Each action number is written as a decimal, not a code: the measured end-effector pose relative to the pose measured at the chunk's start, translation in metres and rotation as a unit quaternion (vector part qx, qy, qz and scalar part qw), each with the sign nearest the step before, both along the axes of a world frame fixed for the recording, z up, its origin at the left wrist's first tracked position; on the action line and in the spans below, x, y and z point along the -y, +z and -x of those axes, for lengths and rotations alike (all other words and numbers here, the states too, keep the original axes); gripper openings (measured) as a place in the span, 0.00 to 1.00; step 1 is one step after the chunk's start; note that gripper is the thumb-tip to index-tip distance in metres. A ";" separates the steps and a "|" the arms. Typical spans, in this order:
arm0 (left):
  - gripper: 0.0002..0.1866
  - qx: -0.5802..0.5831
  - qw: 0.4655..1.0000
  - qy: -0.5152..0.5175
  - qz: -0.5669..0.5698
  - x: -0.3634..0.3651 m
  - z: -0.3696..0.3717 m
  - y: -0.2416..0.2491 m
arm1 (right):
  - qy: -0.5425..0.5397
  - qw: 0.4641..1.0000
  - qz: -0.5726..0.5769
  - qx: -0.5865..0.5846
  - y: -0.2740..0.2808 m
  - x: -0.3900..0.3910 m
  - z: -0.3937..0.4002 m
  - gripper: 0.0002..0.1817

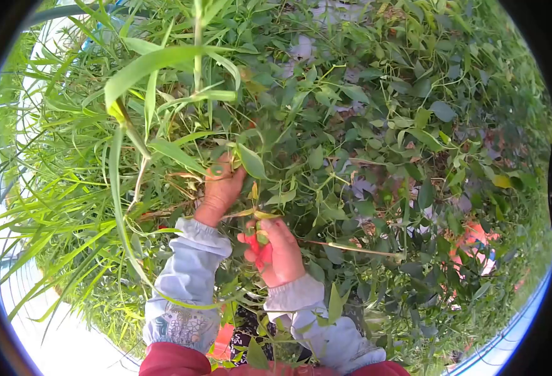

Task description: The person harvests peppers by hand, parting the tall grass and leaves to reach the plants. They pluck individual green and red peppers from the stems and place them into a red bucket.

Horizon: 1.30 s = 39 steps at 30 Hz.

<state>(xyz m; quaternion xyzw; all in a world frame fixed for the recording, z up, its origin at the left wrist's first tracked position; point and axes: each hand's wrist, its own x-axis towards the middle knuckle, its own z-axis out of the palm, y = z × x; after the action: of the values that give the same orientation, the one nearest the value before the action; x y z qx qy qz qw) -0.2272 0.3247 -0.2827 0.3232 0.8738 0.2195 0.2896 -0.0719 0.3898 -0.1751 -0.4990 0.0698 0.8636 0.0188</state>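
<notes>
My right hand (282, 254) is closed around red peppers (261, 252), with a small green piece (262, 235) showing near the thumb. Yellowing leaves (260, 214) lie just above its fingertips. Farther up and to the left, my left hand (221, 191) reaches into the foliage with its fingers bent. A broad green leaf (251, 161) sits against those fingertips, and leaves partly cover them, so what they grip cannot be made out. Both wrists are in light blue sleeve covers (191, 266).
Dense leafy plants (376, 144) surround both hands. Tall grass (69, 207) crowds the left side, and one long-bladed stalk (141, 144) stands close to the camera. A thin dry stem (360, 249) crosses right of my right hand. Reddish material (473, 244) shows through at right.
</notes>
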 end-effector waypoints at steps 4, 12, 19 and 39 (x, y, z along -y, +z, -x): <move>0.17 0.085 0.987 0.091 -0.100 0.037 -0.016 -0.040 | 0.014 0.998 -0.063 0.022 -0.008 0.007 -0.001 0.13; 0.32 -0.184 0.971 -0.138 0.058 0.002 -0.013 0.011 | 0.135 0.982 -0.135 0.013 -0.003 0.006 0.007 0.25; 0.23 -0.210 0.967 -0.143 -0.017 0.010 -0.017 -0.007 | 0.158 0.964 -0.211 -0.047 -0.013 0.024 0.008 0.27; 0.21 -0.243 0.969 -0.025 0.029 0.026 0.017 0.040 | 0.034 0.997 0.009 -0.075 -0.017 0.005 -0.005 0.13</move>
<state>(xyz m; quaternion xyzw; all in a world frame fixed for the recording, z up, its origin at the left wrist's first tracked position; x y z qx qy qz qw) -0.2446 0.2987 -0.2430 0.3803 0.9156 0.1011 0.0833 -0.0672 0.3847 -0.1924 -0.4350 0.0623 0.8980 -0.0203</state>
